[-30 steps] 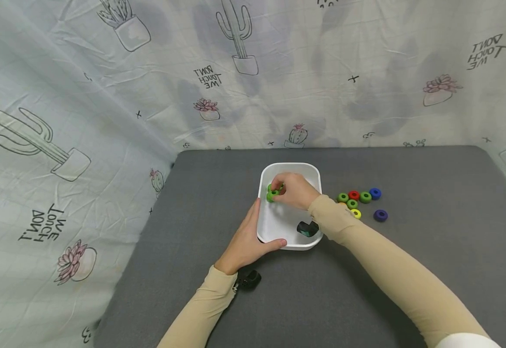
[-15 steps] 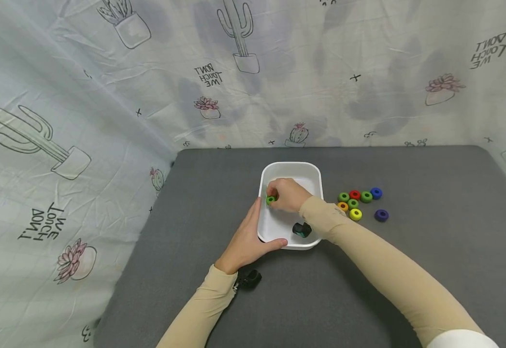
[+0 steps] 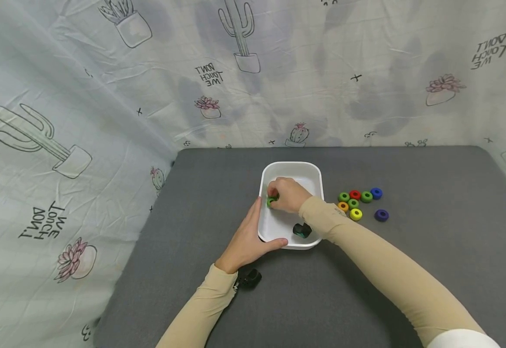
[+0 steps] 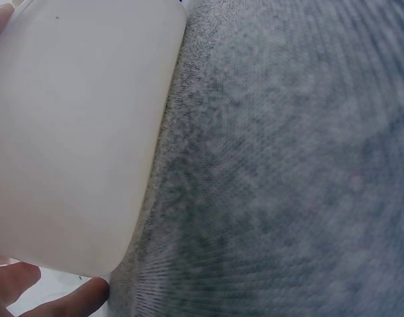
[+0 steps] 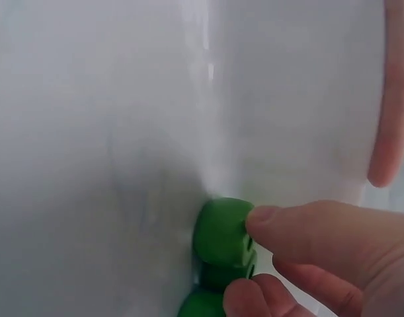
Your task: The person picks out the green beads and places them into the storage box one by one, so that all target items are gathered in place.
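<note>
While a white cloth printed with potted cacti hangs along the left and far edges of the grey table, a beige left sleeve leads up to the person's left hand. That hand is spread at the near left corner of a white, round-cornered tray, fingers straight along the left wall, thumb over the near edge. Inside, just beside that left wall, sit round green beads, close together; the right hand pinches at them with thumb and fingers, its beige right sleeve crossing the tray's right edge. On the table past that edge I see an orange bead and a green bead, a second green bead, a red bead, a yellow bead, a third green bead, a blue bead and, slightly apart, a dark blue bead.
</note>
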### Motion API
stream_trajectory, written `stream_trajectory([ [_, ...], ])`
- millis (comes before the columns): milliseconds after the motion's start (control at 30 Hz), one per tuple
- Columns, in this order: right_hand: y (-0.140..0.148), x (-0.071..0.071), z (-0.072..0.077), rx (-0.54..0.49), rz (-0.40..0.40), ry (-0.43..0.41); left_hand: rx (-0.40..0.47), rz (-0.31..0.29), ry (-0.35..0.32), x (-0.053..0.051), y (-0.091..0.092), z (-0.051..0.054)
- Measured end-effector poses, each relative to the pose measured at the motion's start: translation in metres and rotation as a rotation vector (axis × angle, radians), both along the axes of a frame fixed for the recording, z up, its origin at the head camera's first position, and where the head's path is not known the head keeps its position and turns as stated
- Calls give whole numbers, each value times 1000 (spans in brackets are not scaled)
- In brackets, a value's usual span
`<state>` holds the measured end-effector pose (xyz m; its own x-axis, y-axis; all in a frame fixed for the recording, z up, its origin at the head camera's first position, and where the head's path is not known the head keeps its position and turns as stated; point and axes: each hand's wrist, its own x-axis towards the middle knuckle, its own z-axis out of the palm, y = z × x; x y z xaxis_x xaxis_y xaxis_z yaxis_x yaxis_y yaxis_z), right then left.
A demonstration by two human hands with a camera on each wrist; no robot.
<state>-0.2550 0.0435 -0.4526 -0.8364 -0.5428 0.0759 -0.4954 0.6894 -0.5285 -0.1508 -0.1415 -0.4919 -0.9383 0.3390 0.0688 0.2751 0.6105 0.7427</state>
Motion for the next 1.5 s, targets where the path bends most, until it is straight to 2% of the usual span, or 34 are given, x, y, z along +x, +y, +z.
stream_trajectory([
  [267, 14, 3, 10, -89, -84, -64, -11, -2, 0, -1, 0, 0],
  [567, 28, 12, 22, -152, -92, -106, -9, 7, 1, -1, 0, -1],
  [800, 44, 24, 31, -219, -107, -90, -7, 13, -16, -1, 1, 0],
  [1000, 57, 30, 34, -231, -132, -55, 1, 24, -16, 0, 2, 0],
  [1233, 72, 40, 40, -259, -183, -55, 13, 27, -28, 1, 2, 0],
  [1500, 91, 54, 39, -294, -209, -20, 28, 21, -29, 1, 3, 2],
])
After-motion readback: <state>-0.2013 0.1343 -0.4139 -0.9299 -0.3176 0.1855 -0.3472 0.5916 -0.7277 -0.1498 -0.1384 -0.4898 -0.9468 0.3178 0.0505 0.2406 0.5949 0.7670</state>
